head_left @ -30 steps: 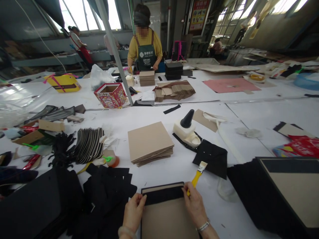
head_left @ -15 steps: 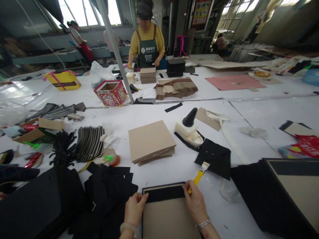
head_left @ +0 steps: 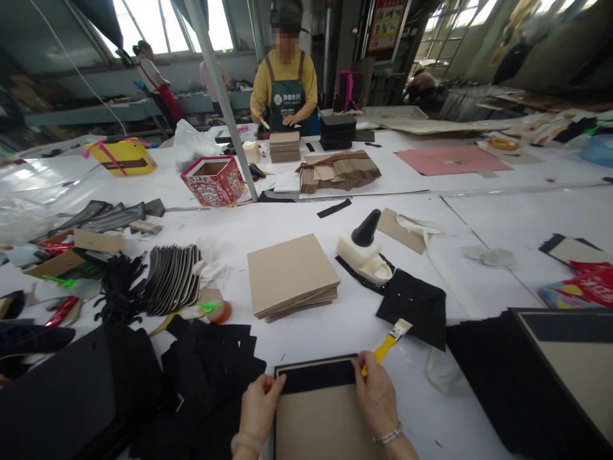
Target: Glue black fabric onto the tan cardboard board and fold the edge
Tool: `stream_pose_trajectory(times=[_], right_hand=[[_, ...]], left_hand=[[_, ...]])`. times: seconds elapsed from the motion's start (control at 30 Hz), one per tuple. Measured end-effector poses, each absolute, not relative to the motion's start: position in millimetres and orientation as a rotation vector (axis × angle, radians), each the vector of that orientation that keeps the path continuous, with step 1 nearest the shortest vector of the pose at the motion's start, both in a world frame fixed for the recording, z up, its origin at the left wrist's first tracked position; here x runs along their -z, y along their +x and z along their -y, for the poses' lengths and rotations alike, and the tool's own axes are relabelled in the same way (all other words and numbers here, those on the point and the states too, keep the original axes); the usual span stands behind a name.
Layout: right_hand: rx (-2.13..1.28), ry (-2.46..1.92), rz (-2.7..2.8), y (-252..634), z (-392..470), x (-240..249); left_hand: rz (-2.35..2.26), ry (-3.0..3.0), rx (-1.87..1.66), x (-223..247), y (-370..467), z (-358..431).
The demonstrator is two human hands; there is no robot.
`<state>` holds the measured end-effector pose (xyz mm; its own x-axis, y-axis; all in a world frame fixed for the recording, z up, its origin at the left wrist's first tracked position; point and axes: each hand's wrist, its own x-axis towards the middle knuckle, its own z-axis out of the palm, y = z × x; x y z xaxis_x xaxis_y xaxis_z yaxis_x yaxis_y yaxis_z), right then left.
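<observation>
While positioned at the near edge of the white table [head_left: 502,223], pressed the left hand [head_left: 256,406] against the left edge of the brown board [head_left: 320,421], fingertips bent onto the black strip [head_left: 316,375] folded across its far end. Gripped nothing in that hand; fingers lay together on the strip's left corner. Set the right hand [head_left: 376,396] on the strip's right corner, thumb and fingers pinching the yellow handle of a small brush [head_left: 387,345]. Pointed the bristles up and away to the right, clear of the board, just short of a black folded piece [head_left: 414,306].

Located the board flat on the table directly in front, between both wrists, its black border visible along the far and left edges. Wore a bracelet [head_left: 387,436] on the right wrist.

Noted black cut sheets [head_left: 211,364] just left of the board, and a large black-and-brown panel [head_left: 555,370] well to the right. Found a stack of brown boards [head_left: 291,275] beyond the near board, with a white glue dispenser topped by a black cone [head_left: 364,246] to its right. Observed a fanned row of dark pieces [head_left: 172,278] farther left. Recorded a red patterned box [head_left: 214,180] and a yellow box [head_left: 122,158] on the far side, where a person in a yellow shirt and green apron [head_left: 286,89] stood at another stack.
</observation>
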<state>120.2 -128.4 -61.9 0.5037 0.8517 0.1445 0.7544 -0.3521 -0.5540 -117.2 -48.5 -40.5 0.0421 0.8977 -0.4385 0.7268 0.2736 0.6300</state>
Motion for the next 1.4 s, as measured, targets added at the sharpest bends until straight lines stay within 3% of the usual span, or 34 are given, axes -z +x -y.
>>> stream_pose_trajectory(times=[0.8,0.97,1.13,1.4], right_hand=[[0.036,-2.249,1.453,113,131,75],[0.024,-2.263,1.448,110,131,79],[0.004,-2.250,1.457,113,130,77],[0.059,-2.038,1.564,116,131,66]], left_hand=[[-1.719,1.592,-0.231,44,-117,55],[-1.655,2.083,-0.444,49,-111,61],[-1.002,2.811,-0.463,48,-101,57],[-1.028,2.870,-0.480,58,-93,68]])
